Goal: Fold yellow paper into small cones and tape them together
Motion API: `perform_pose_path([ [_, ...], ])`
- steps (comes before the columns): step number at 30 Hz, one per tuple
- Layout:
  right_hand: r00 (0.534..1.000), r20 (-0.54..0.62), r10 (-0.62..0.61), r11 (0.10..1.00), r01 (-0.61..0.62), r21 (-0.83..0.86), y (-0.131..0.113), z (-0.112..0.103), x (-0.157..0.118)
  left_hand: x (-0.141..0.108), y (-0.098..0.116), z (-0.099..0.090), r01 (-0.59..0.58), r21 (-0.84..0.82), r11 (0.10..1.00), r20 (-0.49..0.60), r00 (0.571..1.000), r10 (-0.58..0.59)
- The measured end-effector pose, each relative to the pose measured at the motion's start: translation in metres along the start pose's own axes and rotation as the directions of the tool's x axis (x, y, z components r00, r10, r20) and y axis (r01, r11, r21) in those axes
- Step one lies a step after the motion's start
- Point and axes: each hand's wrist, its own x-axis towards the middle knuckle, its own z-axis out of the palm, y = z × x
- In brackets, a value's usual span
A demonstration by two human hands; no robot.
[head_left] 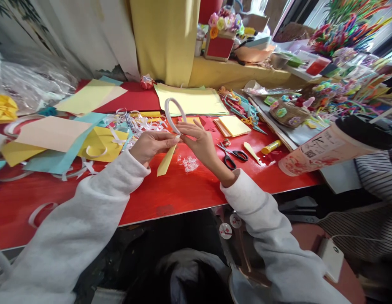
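both hands [156, 146] [199, 141] pinch the white hoop [175, 113] and yellow strip [166, 161], maybe to keep them together.

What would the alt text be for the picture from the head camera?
A left hand pinches a yellow strip where it meets a white hoop, with the right hand beside it, over a red table. Coloured paper lies to the left; scissors and a large lidded cup are to the right.
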Motion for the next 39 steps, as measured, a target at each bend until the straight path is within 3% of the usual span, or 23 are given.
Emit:
perform_pose_path([
  [5,0.989,0.144,0.033,0.997,-0.042,0.060,-0.002,0.001,0.004,0.002,-0.005,0.000,-0.054,-0.077,0.996,0.016,0.998,0.056],
  [8,0.969,0.227,0.099,0.993,-0.111,0.043,-0.002,-0.021,0.004,0.002,-0.004,-0.002,-0.100,-0.099,0.990,-0.029,0.995,0.098],
  [11,0.934,0.226,0.276,0.956,-0.243,-0.162,0.002,-0.064,-0.010,0.001,0.000,-0.003,-0.145,-0.105,0.984,-0.077,0.987,0.138],
  [14,0.839,0.262,0.476,0.827,-0.326,-0.459,0.015,-0.103,-0.041,-0.001,0.005,-0.002,-0.180,-0.090,0.980,-0.061,0.983,0.175],
  [16,0.788,0.263,0.557,0.737,-0.322,-0.595,0.027,-0.116,-0.063,-0.002,0.005,0.001,-0.192,-0.067,0.979,-0.050,0.981,0.189],
  [21,0.785,0.191,0.590,0.711,-0.392,-0.584,0.047,-0.113,-0.090,-0.005,0.001,0.007,-0.200,-0.006,0.980,-0.061,0.978,0.199],
  [26,0.653,0.303,0.694,0.684,-0.469,-0.558,0.036,-0.119,-0.086,-0.005,-0.002,0.008,-0.196,-0.007,0.981,-0.033,0.980,0.196],
  [28,0.626,0.328,0.707,0.682,-0.481,-0.552,0.030,-0.124,-0.086,-0.005,-0.003,0.009,-0.191,-0.001,0.982,-0.030,0.981,0.191],
  [31,0.546,0.370,0.752,0.659,-0.633,-0.406,0.020,-0.126,-0.087,-0.004,-0.005,0.009,-0.200,0.006,0.980,-0.029,0.979,0.200],
  [33,0.465,0.479,0.745,0.595,-0.788,-0.159,0.012,-0.120,-0.088,-0.004,-0.005,0.008,-0.210,0.008,0.978,-0.034,0.977,0.210],
  [34,0.449,0.547,0.706,0.540,-0.842,-0.006,0.007,-0.114,-0.089,-0.003,-0.005,0.008,-0.219,0.011,0.976,-0.040,0.975,0.219],
  [36,0.497,0.650,0.575,0.424,-0.860,0.283,-0.005,-0.099,-0.089,-0.003,-0.006,0.007,-0.231,0.019,0.973,-0.042,0.972,0.231],
  [39,0.641,0.608,0.468,0.316,-0.764,0.563,-0.021,-0.072,-0.087,-0.003,-0.006,0.007,-0.227,0.027,0.974,-0.037,0.973,0.228],
])
